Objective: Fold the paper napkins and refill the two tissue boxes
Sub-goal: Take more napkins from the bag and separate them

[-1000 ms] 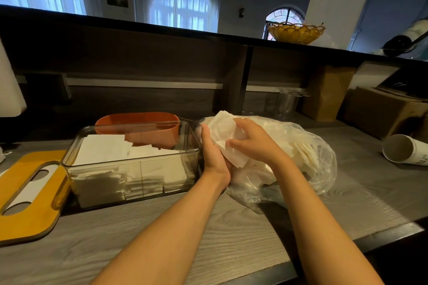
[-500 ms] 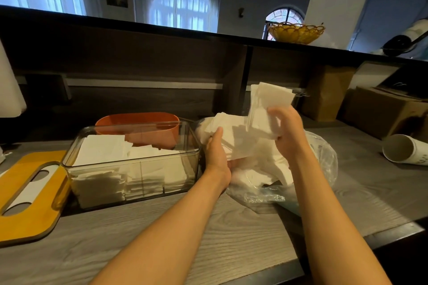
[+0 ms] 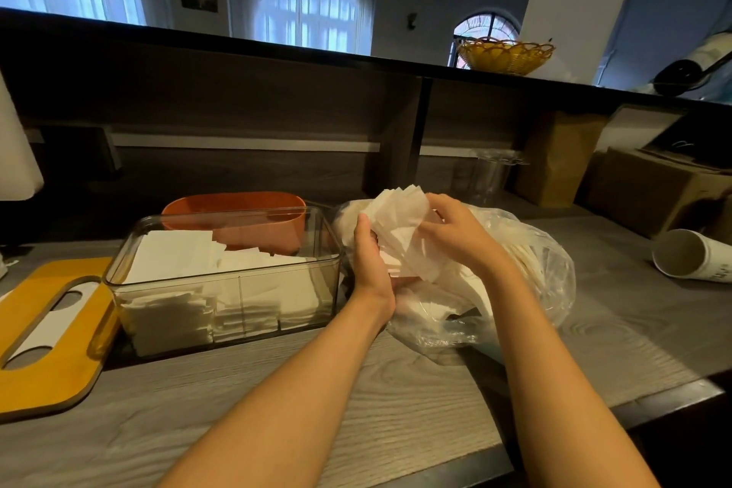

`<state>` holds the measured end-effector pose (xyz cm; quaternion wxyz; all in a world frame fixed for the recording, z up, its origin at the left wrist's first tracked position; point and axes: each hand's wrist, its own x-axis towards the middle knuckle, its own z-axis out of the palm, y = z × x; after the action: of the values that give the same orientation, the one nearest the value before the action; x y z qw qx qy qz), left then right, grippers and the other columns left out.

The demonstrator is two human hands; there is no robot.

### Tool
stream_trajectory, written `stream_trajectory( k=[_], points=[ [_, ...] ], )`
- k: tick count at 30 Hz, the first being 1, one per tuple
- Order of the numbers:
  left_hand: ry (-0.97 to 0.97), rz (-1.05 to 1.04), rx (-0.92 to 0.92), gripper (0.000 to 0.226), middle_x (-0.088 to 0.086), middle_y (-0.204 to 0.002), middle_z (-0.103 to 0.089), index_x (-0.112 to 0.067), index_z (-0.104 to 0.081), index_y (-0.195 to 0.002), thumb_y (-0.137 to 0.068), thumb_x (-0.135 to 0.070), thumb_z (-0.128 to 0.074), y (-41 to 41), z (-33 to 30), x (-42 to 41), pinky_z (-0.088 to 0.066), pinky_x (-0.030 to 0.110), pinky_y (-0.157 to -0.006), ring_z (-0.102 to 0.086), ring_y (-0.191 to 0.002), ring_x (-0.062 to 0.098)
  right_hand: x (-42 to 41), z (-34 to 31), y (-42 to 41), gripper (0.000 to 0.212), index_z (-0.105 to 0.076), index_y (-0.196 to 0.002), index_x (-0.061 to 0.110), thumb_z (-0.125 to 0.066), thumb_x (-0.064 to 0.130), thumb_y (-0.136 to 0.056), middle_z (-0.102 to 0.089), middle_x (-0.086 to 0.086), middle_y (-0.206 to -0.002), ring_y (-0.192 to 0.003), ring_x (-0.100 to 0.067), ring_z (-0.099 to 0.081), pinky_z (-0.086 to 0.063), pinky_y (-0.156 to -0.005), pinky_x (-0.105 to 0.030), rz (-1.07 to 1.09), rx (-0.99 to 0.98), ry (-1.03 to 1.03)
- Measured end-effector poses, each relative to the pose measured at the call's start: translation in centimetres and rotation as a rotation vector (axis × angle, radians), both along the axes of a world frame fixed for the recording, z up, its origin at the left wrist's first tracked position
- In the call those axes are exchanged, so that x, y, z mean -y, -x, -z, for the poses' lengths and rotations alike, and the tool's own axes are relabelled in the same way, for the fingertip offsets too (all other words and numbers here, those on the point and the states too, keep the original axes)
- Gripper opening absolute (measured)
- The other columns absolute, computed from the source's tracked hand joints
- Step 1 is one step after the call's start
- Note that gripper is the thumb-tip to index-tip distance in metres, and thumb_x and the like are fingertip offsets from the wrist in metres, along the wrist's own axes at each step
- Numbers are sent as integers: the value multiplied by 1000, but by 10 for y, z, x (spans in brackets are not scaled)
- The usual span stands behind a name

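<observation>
A bunch of white paper napkins (image 3: 404, 226) is held between both hands above a clear plastic bag (image 3: 527, 281) that holds more napkins. My left hand (image 3: 370, 261) grips the bunch from the left side, thumb up. My right hand (image 3: 461, 234) curls over its top right. Left of the hands stands a clear tissue box (image 3: 222, 281), open on top and partly filled with stacked folded napkins. An orange tissue box (image 3: 237, 210) stands right behind it; its contents are hidden.
A yellow lid with a slot (image 3: 43, 337) lies flat at the left on the grey wooden counter (image 3: 396, 400). A white paper cup (image 3: 689, 257) lies on its side at the right, before cardboard boxes (image 3: 653, 190). Clear cups (image 3: 491, 174) stand at the back.
My right hand had lifted a small stack of napkins high; it has come back down onto the bunch in my left hand. The left hand stayed in place.
</observation>
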<state>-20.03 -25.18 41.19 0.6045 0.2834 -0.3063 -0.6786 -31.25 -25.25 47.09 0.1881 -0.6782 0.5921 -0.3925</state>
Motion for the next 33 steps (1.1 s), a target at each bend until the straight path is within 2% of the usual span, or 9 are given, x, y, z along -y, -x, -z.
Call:
stream_trajectory(
  k=[3,5,9,14,18,21,23,28,33],
  points=[
    [24,34,6,56,6,-110,-75,-29,-68,-116,-102,-61,-25,-1,-2,-3,-58,41,-82,-69,-102,25,0,2,-1,38,-59,-128,23,-66,15,-91,-56,4,-121,-107,-17,-55,-49,-82,-28,16,-52,12],
    [37,59,1,55,4,-106,-75,-29,-67,-114,-103,-59,-23,-2,-3,-4,-58,40,-82,-69,-99,23,1,3,-2,42,-58,-129,22,-70,15,-89,-60,4,-118,-104,-17,-57,-50,-75,-24,27,-58,27],
    [59,62,-2,57,5,-110,-74,-26,-66,-120,-104,-57,-21,-2,-3,-3,-58,39,-85,-70,-102,22,3,5,-4,26,-66,-113,17,-70,14,-88,-66,1,-105,-96,-17,-63,-49,-65,-20,15,-74,41],
    [84,74,-11,59,2,-105,-75,-25,-66,-119,-105,-57,-19,-2,-1,-2,-57,32,-76,-70,-98,18,2,5,-4,30,-54,-115,19,-68,14,-89,-60,1,-108,-96,-18,-60,-49,-71,-23,28,-74,28],
    [84,61,-8,57,0,-98,-76,-27,-67,-115,-104,-58,-21,-1,-1,-4,-56,38,-83,-69,-95,18,1,3,-6,47,-52,-132,18,-67,9,-89,-59,-1,-119,-105,-20,-59,-50,-81,-29,-9,20,-13],
    [68,43,-36,56,0,-93,-78,-27,-69,-109,-104,-57,-22,-1,-3,-4,-54,39,-85,-69,-94,19,-1,2,-1,26,-61,-114,17,-63,7,-90,-65,-2,-106,-96,-17,-61,-48,-73,-26,-7,93,-29],
    [26,8,-70,53,0,-99,-77,-27,-69,-111,-104,-57,-25,-1,-4,-2,-54,41,-91,-69,-101,22,-3,-1,3,21,-64,-107,16,-58,4,-90,-66,-2,-100,-94,-18,-61,-47,-71,-27,-16,226,-2],
    [-72,-30,-60,40,10,-122,-71,-23,-65,-128,-102,-46,-45,-3,-4,1,-53,44,-98,-67,-109,27,-8,-9,16,28,-60,-109,21,-58,8,-85,-59,-7,-111,-104,-26,-59,-58,-78,-42,35,941,-18],
    [-55,-86,70,21,6,-121,-68,-36,-65,-109,-104,-26,-47,1,7,11,-50,53,-103,-63,-114,29,-9,-5,5,43,-56,-126,16,-61,11,-83,-59,-12,-120,-109,-30,-61,-59,-71,-37,-69,927,-99]
  ],
)
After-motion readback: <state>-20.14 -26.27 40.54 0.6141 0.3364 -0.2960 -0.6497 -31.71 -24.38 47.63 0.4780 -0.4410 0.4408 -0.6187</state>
